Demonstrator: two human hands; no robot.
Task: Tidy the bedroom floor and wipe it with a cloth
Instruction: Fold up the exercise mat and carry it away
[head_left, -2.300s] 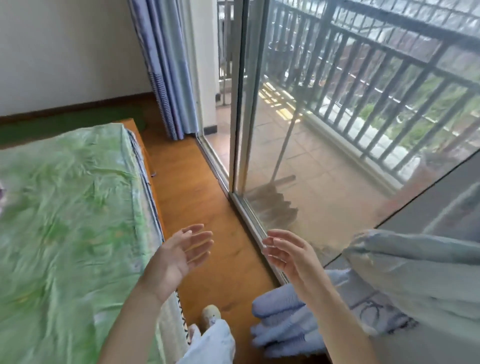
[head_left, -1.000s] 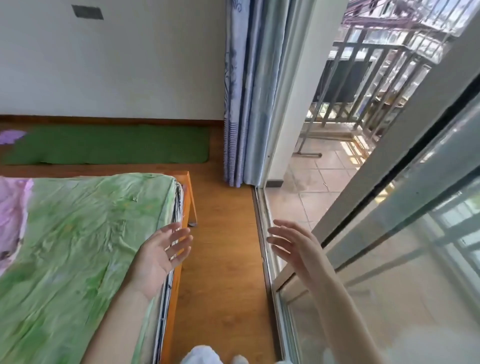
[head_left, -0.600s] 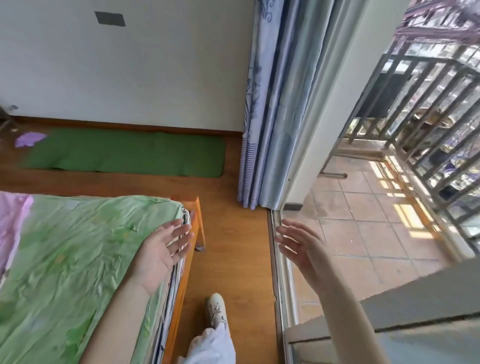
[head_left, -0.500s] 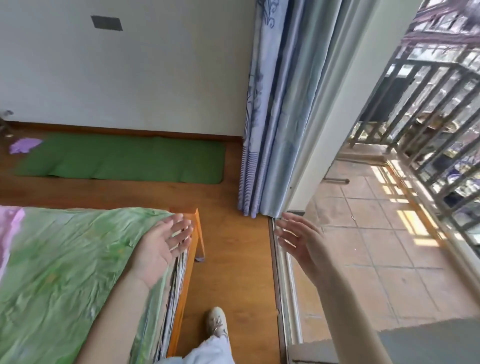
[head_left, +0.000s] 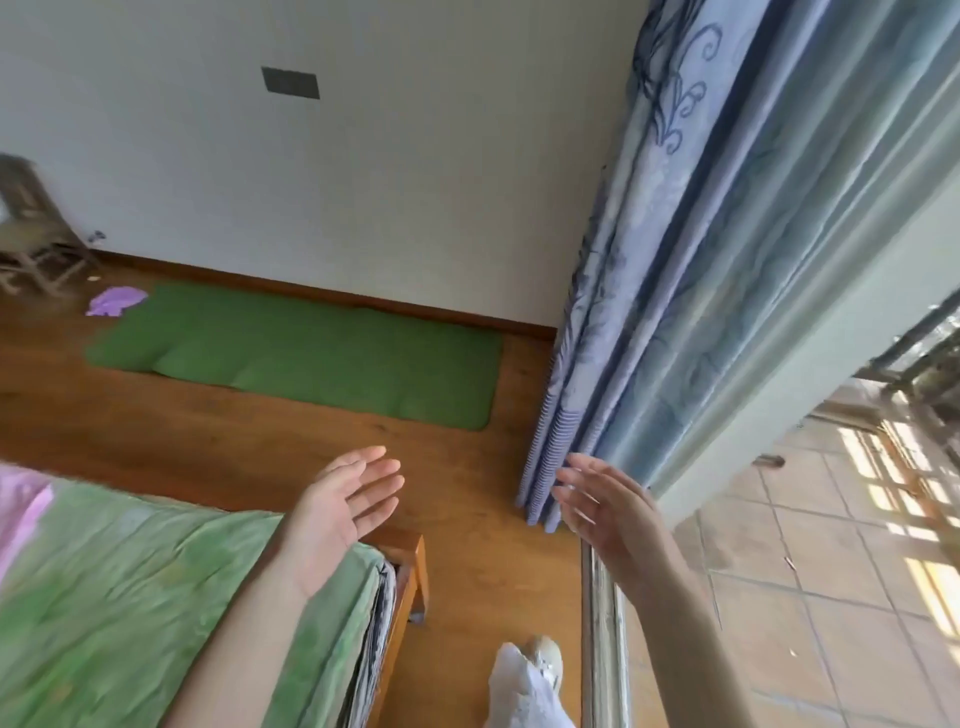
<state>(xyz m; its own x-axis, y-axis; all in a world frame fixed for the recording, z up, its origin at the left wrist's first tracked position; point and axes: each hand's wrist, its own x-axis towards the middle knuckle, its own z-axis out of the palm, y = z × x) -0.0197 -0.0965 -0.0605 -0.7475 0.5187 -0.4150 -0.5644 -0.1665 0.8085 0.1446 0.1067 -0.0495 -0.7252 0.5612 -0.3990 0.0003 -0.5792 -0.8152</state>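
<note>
My left hand (head_left: 340, 506) is held out in the air above the bed corner, fingers straight, palm facing right, holding nothing. My right hand (head_left: 605, 506) is raised opposite it near the curtain's hem, fingers spread and relaxed, also empty. The wooden bedroom floor (head_left: 218, 431) stretches ahead. A green mat (head_left: 311, 353) lies flat on it along the far wall. A small purple cloth (head_left: 115, 301) lies crumpled on the floor at the mat's far left corner.
A bed with a green sheet (head_left: 130, 587) and wooden frame (head_left: 413, 566) fills the lower left. A blue curtain (head_left: 649, 291) hangs at the right beside the sliding door track (head_left: 597, 639) and tiled balcony (head_left: 831, 571). A wooden chair (head_left: 31, 228) stands far left. My shoe (head_left: 543, 654) is on the floor.
The view has swung left and moved forward along the bed, away from the glass door. The mat, purple cloth and chair have come into sight. Both hands stay raised and empty.
</note>
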